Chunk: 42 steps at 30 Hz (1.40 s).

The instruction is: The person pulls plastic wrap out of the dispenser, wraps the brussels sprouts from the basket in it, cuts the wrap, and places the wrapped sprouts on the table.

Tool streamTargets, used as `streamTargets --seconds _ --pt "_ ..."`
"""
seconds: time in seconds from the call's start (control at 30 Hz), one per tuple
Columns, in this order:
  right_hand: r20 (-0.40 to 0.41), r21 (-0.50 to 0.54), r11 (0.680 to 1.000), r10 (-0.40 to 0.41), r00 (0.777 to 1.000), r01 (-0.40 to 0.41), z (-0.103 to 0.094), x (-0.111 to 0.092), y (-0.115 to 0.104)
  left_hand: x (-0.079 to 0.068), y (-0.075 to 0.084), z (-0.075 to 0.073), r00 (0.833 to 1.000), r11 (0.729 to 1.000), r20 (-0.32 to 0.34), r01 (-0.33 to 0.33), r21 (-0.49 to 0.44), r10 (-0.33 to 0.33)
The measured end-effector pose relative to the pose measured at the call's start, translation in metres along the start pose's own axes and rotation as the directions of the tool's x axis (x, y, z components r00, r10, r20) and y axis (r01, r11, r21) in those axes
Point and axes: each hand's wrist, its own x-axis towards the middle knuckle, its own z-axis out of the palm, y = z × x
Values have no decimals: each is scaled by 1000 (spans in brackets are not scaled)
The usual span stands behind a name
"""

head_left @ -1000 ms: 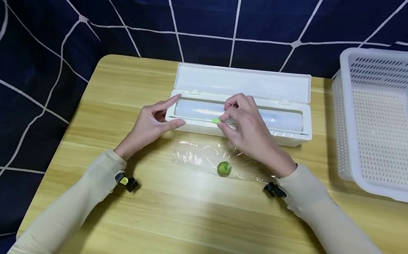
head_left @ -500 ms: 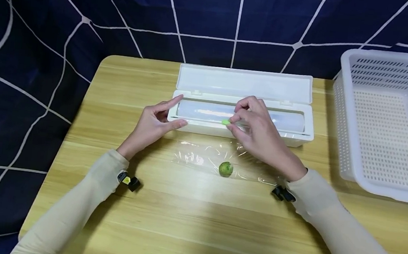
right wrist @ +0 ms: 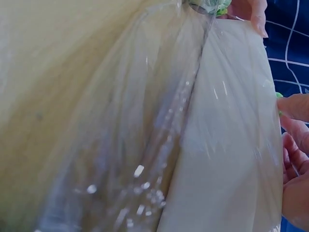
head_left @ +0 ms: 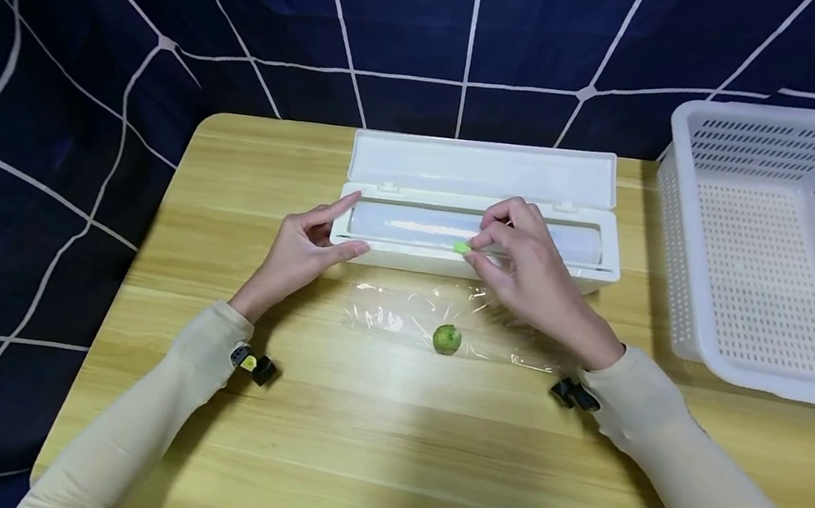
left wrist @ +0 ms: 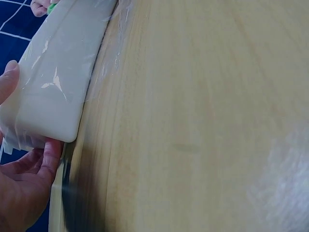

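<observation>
A white cling film dispenser lies lengthwise on the table, its lid raised at the back and a film roll inside. My left hand grips its left end, with the thumb at the front edge and other fingers around the end. With thumb and fingertips, my right hand pinches a small bright green slide cutter on the front rail, right of the middle. Clear film drapes from the front onto the table. A small round green fruit or vegetable sits on that film.
To the right stands a white perforated plastic basket. The wooden table ends at a dark blue cloth with white lines, hung behind and on the left.
My right hand has slid the green cutter rightward along the dispenser's front rail. My left hand keeps its grip on the left end; the green item stays in place on the film.
</observation>
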Motion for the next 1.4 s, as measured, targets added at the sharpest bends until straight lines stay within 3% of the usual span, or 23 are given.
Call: streamTargets --seconds 0.33,0.83,1.4 --pt "-12 28 1000 -12 1000 13 -6 -3 4 1 2 0 1000 1000 10 -14 -1 14" --pt "38 23 999 40 998 -41 -10 -7 2 -3 0 -1 1000 999 -3 9 42 -9" --pt "28 49 998 -32 999 31 -15 -8 10 -2 0 -2 1000 999 2 5 44 -5"
